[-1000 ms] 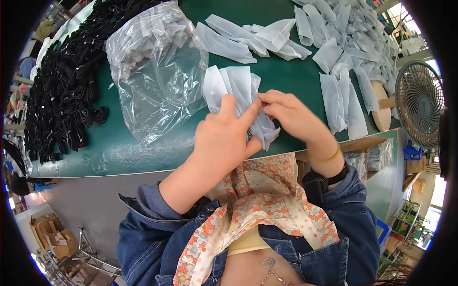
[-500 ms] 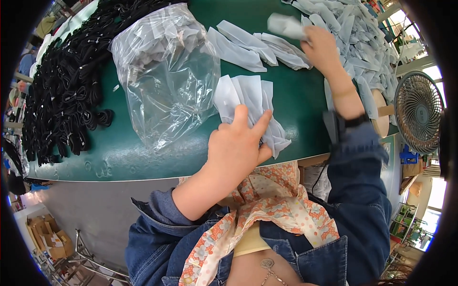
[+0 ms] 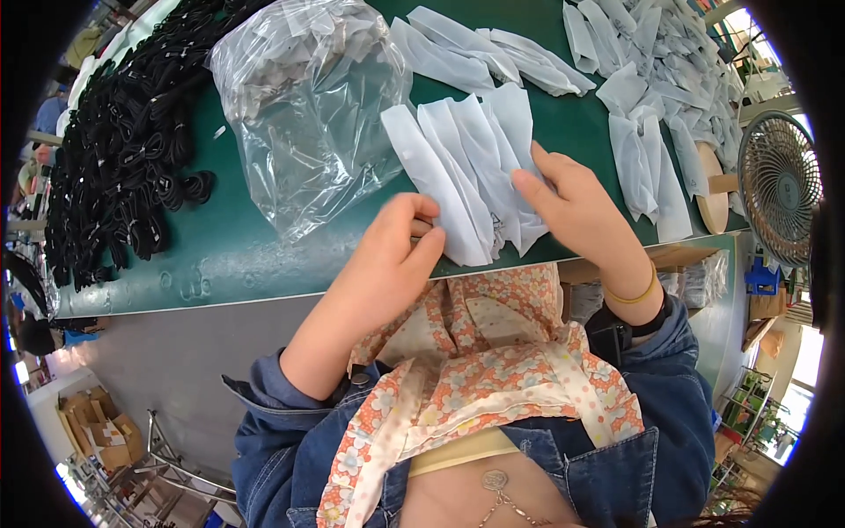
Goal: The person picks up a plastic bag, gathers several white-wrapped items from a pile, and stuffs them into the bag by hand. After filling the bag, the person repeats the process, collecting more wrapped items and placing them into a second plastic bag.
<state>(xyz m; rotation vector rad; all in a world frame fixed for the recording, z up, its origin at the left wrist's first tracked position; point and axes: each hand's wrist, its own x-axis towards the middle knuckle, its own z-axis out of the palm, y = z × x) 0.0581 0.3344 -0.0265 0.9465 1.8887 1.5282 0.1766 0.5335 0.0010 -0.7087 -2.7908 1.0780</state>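
Observation:
A row of overlapping frosted white plastic bags [image 3: 471,167], narrow and flat, stands between my hands near the table's front edge. My left hand [image 3: 396,251] has its fingers curled against the left side of the row, with the thumb beside its lower edge. On the other side, my right hand [image 3: 585,207] grips the right edge, thumb and forefinger at the outermost bag. Faint dark print shows low on some bags. Just beyond lie a few more frosted bags [image 3: 493,57], side by side. What is inside the bags cannot be made out.
Left of the row lies a large clear plastic sack [image 3: 308,132], partly filled with white bags. Bundled black cables [image 3: 114,167] cover the green table's [image 3: 238,273] left side. A heap of frosted bags [image 3: 660,53] spreads at right, near a fan [image 3: 779,189] and a round wooden piece [image 3: 711,189].
My right hand has come back from the far right to the row's right edge. My left hand has shifted from on top of the bags to their left side. The row is wider.

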